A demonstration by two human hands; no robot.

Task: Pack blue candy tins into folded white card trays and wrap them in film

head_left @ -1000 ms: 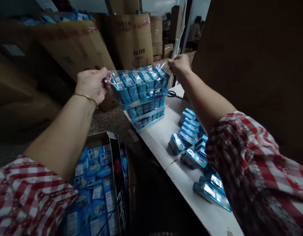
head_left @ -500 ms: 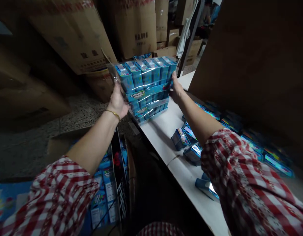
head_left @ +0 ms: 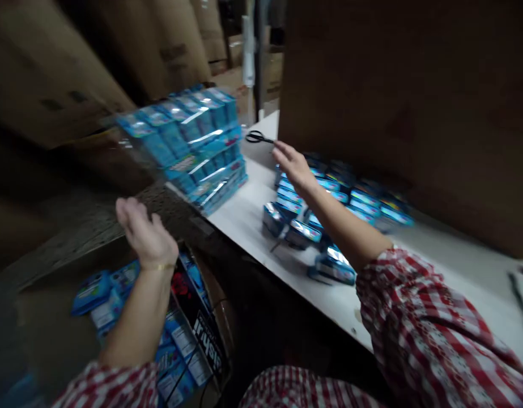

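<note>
A stack of blue candy packs [head_left: 202, 153], wrapped in clear film, stands on the far left end of the white table [head_left: 250, 226]. My left hand [head_left: 146, 235] is apart from it, above an open carton, fingers extended and holding nothing. Over the table, my right hand [head_left: 293, 164] has its fingers stretched out with nothing in them. Its fingertips are close to black-handled scissors [head_left: 255, 136]; whether they touch is unclear. Below and beside my right hand lie several loose blue packs [head_left: 302, 233] with shiny tops. Motion blurs both hands somewhat.
Below my left hand, an open carton [head_left: 52, 317] holds several blue packs [head_left: 93, 290]. A dark box with white lettering [head_left: 202, 334] is at its right side. Large cartons [head_left: 44, 62] stand at the back left. A tall brown cardboard panel [head_left: 397, 102] rises behind the table.
Both hands have let go of the wrapped stack, which now stands on the table. My left hand has drawn back over the carton; my right has moved across the table. The view has turned right.
</note>
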